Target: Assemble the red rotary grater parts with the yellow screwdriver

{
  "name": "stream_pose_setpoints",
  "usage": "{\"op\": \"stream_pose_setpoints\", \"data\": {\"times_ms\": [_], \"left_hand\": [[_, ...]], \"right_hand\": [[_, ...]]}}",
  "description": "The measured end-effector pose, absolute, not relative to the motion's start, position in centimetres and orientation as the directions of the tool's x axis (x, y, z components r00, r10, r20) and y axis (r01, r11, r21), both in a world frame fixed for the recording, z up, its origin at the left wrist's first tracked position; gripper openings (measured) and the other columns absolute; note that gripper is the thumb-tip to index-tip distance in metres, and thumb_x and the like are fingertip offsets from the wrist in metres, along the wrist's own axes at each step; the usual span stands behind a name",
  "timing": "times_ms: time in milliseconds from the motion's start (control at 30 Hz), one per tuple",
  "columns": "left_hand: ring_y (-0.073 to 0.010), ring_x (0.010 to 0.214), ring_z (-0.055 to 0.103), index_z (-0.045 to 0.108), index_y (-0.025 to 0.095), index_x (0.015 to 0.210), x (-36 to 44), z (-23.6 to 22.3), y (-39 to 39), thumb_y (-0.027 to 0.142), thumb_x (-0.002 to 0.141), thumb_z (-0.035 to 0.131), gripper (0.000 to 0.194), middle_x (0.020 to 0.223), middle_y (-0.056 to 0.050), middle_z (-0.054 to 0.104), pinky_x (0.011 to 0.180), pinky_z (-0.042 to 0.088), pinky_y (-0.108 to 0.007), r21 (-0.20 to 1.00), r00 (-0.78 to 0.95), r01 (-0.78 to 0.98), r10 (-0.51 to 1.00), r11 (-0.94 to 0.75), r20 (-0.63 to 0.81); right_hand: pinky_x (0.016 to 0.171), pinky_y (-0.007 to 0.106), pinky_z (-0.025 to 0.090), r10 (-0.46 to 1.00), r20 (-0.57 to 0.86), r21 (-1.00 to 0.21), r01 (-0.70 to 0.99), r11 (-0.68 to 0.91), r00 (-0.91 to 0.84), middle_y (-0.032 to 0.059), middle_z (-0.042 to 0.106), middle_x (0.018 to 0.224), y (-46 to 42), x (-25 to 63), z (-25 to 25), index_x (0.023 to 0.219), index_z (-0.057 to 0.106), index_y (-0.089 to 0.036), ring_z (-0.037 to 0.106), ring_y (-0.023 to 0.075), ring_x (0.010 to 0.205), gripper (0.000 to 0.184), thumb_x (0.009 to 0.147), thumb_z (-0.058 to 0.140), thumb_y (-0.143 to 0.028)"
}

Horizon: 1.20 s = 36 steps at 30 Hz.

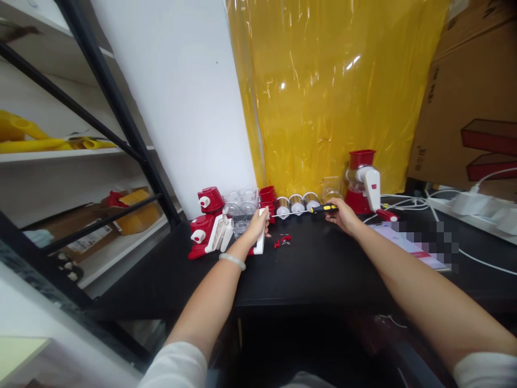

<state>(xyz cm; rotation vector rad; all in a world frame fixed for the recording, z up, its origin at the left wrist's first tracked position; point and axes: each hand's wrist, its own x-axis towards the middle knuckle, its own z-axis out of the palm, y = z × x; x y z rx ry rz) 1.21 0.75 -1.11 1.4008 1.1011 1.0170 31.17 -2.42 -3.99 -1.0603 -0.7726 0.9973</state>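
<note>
My left hand [257, 225] is wrapped round a white plastic crank handle [260, 245] with a red end, held up over the black table. In my right hand [341, 215] is a screwdriver [319, 209] with a black and yellow grip. Its long thin shaft points left, and the tip meets or nearly meets the white handle; contact is too small to make out. Just right of the handle, small red parts [286, 237] and several thin metal bits lie on the table. Behind my hands stand several metal grater drums [297, 203] with white ends.
Red grater bodies [210, 199], loose white handles [222, 231] and clear plastic parts [241, 200] crowd the left. An assembled red and white rotary grater [361, 186] stands at right, near a printed sheet [404, 242], white cables [434, 213] and a power strip [484, 218]. Yellow film [335, 97] hangs behind.
</note>
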Motion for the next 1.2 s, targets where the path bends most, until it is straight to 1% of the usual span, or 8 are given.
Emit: {"op": "stream_pose_setpoints", "data": {"times_ms": [167,267,533,600,800,967,1100,1200], "left_hand": [[-0.0076,0.036,0.038,0.045,0.025,0.100,1.3,-1.3,0.7,0.059,0.100,0.051,0.034,0.061,0.010,0.042,0.040,0.045,-0.020,0.994,0.217,0.103,0.976,-0.036,0.013],[-0.0074,0.035,0.037,0.044,0.025,0.099,1.3,-1.4,0.7,0.056,0.101,0.050,0.032,0.060,0.010,0.041,0.040,0.045,-0.020,0.993,0.211,0.112,0.977,-0.028,0.004],[-0.0078,0.035,0.038,0.044,0.025,0.102,1.1,-1.6,1.2,0.055,0.102,0.051,0.031,0.061,0.010,0.042,0.040,0.045,-0.021,0.992,0.223,0.122,0.975,-0.040,0.012],[-0.0074,0.036,0.038,0.045,0.024,0.103,1.0,-1.8,1.2,0.059,0.099,0.054,0.036,0.061,0.010,0.042,0.041,0.045,-0.020,0.992,0.233,0.110,0.972,-0.053,0.026],[-0.0075,0.038,0.041,0.045,0.025,0.101,0.7,-1.9,1.2,0.065,0.095,0.059,0.044,0.062,0.009,0.044,0.041,0.043,-0.019,0.994,0.261,0.065,0.963,-0.084,0.065],[-0.0080,0.037,0.041,0.044,0.025,0.101,0.8,-1.7,1.1,0.060,0.099,0.055,0.037,0.061,0.009,0.044,0.041,0.044,-0.020,0.993,0.251,0.085,0.966,-0.082,0.058],[-0.0078,0.036,0.038,0.044,0.025,0.101,1.0,-1.4,1.1,0.056,0.101,0.052,0.033,0.060,0.010,0.043,0.041,0.045,-0.020,0.992,0.231,0.105,0.972,-0.069,0.043],[-0.0078,0.035,0.037,0.044,0.025,0.100,1.2,-1.2,1.0,0.055,0.103,0.049,0.031,0.058,0.010,0.041,0.040,0.044,-0.020,0.992,0.219,0.116,0.976,-0.047,0.021]], "right_hand": [[0.049,0.029,0.049,0.891,0.142,-0.983,-0.041,0.177,0.431,-0.0029,0.048,0.047,-1.6,31.8,-4.9,0.080,0.059,-0.022,0.045,0.0132,0.040,0.041,0.091,0.061,-0.062],[0.052,0.030,0.052,0.879,0.193,-0.975,-0.017,0.223,0.436,-0.0057,0.044,0.045,-1.5,31.8,-5.1,0.078,0.061,-0.022,0.039,0.0108,0.039,0.030,0.088,0.067,-0.050],[0.050,0.023,0.049,0.914,0.085,-0.927,-0.304,0.218,0.398,-0.0043,0.060,0.064,-2.4,31.2,-3.9,0.087,0.058,-0.023,0.051,0.0095,0.045,0.009,0.079,0.062,-0.024],[0.048,0.023,0.048,0.913,0.070,-0.934,-0.294,0.202,0.403,-0.0026,0.061,0.063,-2.4,31.1,-3.7,0.086,0.058,-0.022,0.052,0.0104,0.045,0.007,0.085,0.060,-0.029],[0.048,0.026,0.051,0.909,0.159,-0.963,-0.140,0.228,0.386,-0.0050,0.045,0.044,-1.9,31.3,-4.3,0.076,0.059,-0.022,0.042,0.0101,0.037,0.040,0.090,0.064,-0.059],[0.049,0.026,0.051,0.897,0.196,-0.961,-0.103,0.256,0.397,-0.0075,0.041,0.042,-2.0,31.4,-4.5,0.072,0.060,-0.022,0.037,0.0087,0.036,0.025,0.083,0.070,-0.043],[0.050,0.024,0.051,0.899,0.136,-0.942,-0.227,0.248,0.417,-0.0051,0.054,0.058,-2.4,31.0,-3.9,0.078,0.061,-0.022,0.047,0.0094,0.045,0.009,0.075,0.069,-0.027],[0.051,0.024,0.051,0.908,0.086,-0.917,-0.324,0.233,0.410,-0.0039,0.060,0.070,-2.6,30.8,-3.6,0.084,0.061,-0.022,0.054,0.0100,0.050,0.011,0.073,0.064,-0.020]]}}
